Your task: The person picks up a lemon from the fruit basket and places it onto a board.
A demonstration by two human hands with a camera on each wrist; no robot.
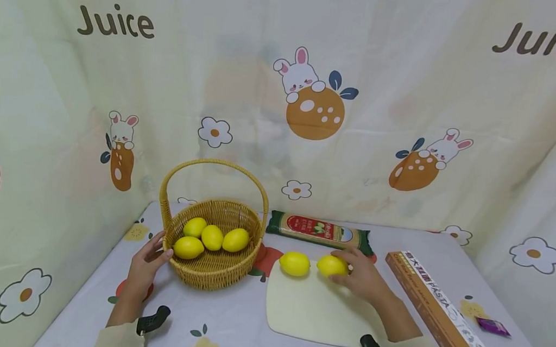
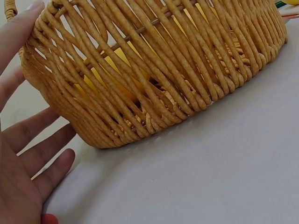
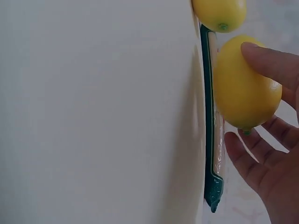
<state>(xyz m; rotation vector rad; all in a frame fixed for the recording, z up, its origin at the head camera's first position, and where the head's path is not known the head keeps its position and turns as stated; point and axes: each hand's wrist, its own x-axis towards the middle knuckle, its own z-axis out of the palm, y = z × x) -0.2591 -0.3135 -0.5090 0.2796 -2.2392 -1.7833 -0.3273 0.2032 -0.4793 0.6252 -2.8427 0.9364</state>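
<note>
On the left of the table (image 1: 232,317), a yellow-brown basket (image 1: 216,278) is set with its tall handle (image 1: 216,161) up. To its right, a pale board (image 1: 316,312) is laid flat. The left arm (image 1: 126,306) is stretched forward to the basket, and the right arm (image 1: 396,316) is slanted in toward the board's far edge. By the left hand (image 1: 145,265), the basket's side is touched, with the thumb at the rim and the fingers spread. By the right hand (image 1: 360,275), a yellow lemon (image 1: 332,265) is pinched between thumb and fingers at that far edge; whether it is lifted cannot be told. Beside it, another lemon (image 1: 295,264) is set. Inside the basket, four lemons (image 1: 212,237) are bunched together.
</note>
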